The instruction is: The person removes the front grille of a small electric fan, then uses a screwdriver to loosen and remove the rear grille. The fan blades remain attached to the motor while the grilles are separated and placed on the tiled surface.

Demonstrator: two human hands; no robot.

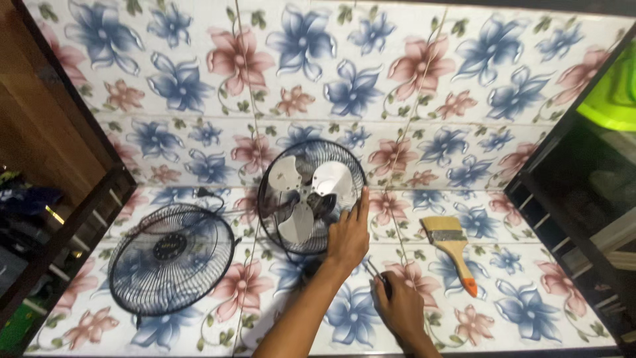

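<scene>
The fan point(310, 195) stands upright near the middle of the flowered table point(530, 318), its rear guard and pale blades facing the person, with the front grille point(171, 257) lying flat off to its left (already off the fan). The left hand point(349, 235) rests open against the guard's lower right rim, fingers stretched upward and together, steadying it. The right hand point(399, 306) sits lower and nearer the body, curled around a slim dark tool point(379, 275), probably a screwdriver, though its tip is too small to make out. To do this step well, the person would likely want the left hand to keep the guard from rocking while the tool works near the hub, and fingers clear of the blades. Both forearms come in from the bottom edge, the left reaching further forward. A paintbrush point(452, 246) lies untouched to the right.
</scene>
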